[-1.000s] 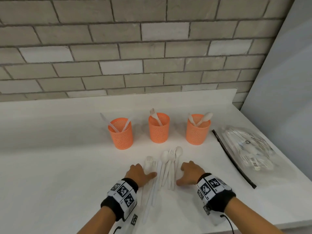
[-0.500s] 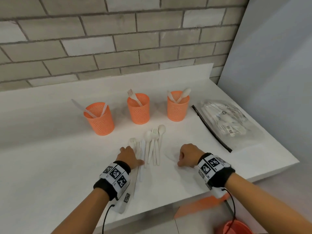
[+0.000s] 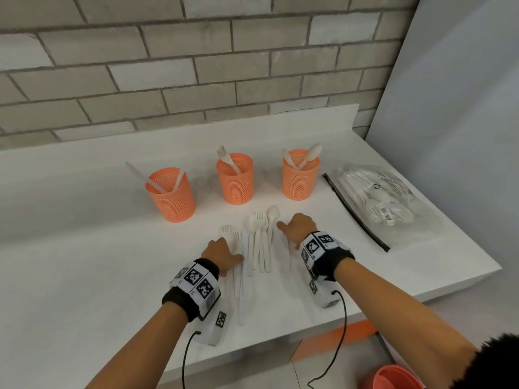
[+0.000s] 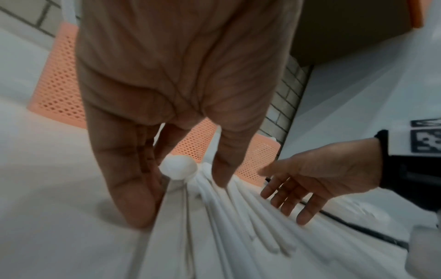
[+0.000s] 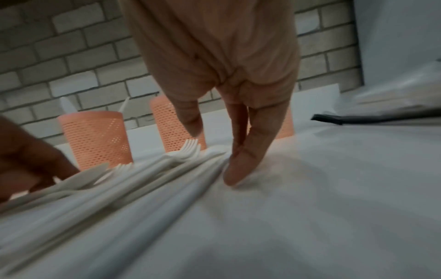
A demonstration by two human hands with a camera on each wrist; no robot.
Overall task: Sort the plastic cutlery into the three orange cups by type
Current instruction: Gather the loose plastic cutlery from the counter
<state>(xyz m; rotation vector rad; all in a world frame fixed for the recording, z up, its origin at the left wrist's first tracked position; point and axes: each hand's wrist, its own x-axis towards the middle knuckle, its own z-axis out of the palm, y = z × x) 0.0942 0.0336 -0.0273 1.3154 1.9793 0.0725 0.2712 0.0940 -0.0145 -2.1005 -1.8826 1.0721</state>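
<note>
Three orange mesh cups stand in a row: the left cup (image 3: 171, 195) holds knives, the middle cup (image 3: 235, 179) a fork, the right cup (image 3: 300, 175) spoons. In front of them lies a loose bunch of white forks, spoons and knives (image 3: 257, 245) on the white counter (image 3: 84, 262). My left hand (image 3: 224, 252) rests at the bunch's left side; its fingers (image 4: 136, 207) are on the counter and its thumb on the handles (image 4: 238, 226). My right hand (image 3: 289, 228) touches the bunch's right edge with straight fingers (image 5: 238, 169).
A clear bag of more cutlery (image 3: 379, 197) with a black zip strip (image 3: 354, 211) lies to the right of the cups. A brick wall (image 3: 196, 80) is behind and a grey panel (image 3: 463, 122) at the right. The counter's front edge is close to my wrists.
My right hand drew away from the bunch to the right, then came back to its upper right edge with fingers stretched out. The left hand stayed at the bunch's left side.
</note>
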